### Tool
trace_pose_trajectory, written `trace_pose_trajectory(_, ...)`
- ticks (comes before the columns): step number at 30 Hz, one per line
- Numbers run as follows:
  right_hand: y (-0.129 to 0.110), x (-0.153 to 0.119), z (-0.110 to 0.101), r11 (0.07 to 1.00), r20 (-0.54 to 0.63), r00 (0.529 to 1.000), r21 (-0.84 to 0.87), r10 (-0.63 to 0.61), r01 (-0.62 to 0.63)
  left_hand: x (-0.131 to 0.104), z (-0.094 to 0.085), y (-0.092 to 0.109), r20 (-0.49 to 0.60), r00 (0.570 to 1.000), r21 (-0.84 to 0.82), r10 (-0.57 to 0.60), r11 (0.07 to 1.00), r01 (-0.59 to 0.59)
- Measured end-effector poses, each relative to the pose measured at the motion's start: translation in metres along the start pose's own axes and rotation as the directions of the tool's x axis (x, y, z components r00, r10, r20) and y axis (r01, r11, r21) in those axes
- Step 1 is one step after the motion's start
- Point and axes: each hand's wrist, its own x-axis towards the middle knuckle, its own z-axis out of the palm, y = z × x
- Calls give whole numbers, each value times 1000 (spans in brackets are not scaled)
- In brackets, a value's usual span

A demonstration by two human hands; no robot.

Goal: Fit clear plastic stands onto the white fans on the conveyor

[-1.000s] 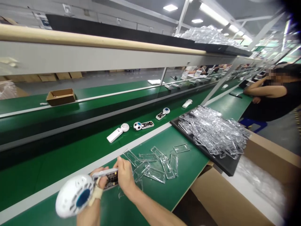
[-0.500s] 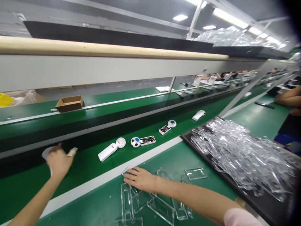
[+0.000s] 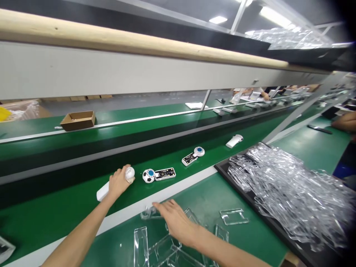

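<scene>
My left hand point(image 3: 120, 182) is closed around a white handheld device point(image 3: 103, 191) with a round head, lying on the green belt; its fingers cover the device's middle. Just right of it lies a device with a football-patterned head point(image 3: 149, 175) and a bare circuit board in its handle. My right hand point(image 3: 178, 222) is over loose clear plastic frames point(image 3: 141, 244) on the near green table. Its thumb and fingers close on one clear plastic frame point(image 3: 148, 213) by the white edge strip, with the fingertips partly hidden.
Farther along the belt are another opened device point(image 3: 191, 156) and a white closed one point(image 3: 234, 141). A black tray point(image 3: 222, 168) heaped with clear frames stands at right. At the left edge is a clear-and-white piece point(image 3: 5, 249). A shelf point(image 3: 139, 78) crosses overhead; a cardboard box point(image 3: 78, 121) sits behind.
My left hand has moved right, away from the pale piece at the left, and taken hold of the white device. My right hand has gone from lying flat to gripping a clear frame.
</scene>
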Motion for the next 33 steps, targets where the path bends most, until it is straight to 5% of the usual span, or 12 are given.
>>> trace_pose_trajectory(2,-19,3,-11,960,-27,975,182,220,-211,-11,-26,-3,-33,999,-352,-18,936,6)
trace_pose_trajectory(3,-29,7,-15,924,-17,956,260,294,-280,-20,-38,-3,-28,999,-585,-42,811,18)
trace_pose_trajectory(5,-53,18,-18,878,-7,936,349,351,-327,-42,-58,2,32,996,-919,-87,389,64)
trace_pose_trajectory(8,-91,38,-11,897,-87,943,346,321,-274,-79,-73,12,126,986,-990,-109,-85,117)
trace_pose_trajectory(11,-124,51,5,938,-196,938,259,287,-233,-109,-77,20,145,981,-957,-131,-270,106)
trace_pose_trajectory(16,-146,45,30,977,-315,926,111,208,-181,-137,-90,20,116,981,-938,-158,-343,55)
trace_pose_trajectory(18,-145,35,35,976,-273,942,157,193,-154,-142,-96,19,99,980,-942,-172,-333,37)
trace_pose_trajectory(23,-149,15,31,915,-25,978,359,208,-186,-153,-104,26,44,975,-972,-217,-236,-9)
trace_pose_trajectory(33,-143,15,29,820,-118,981,569,151,-58,-169,-108,37,3,982,-998,-189,-58,-8)
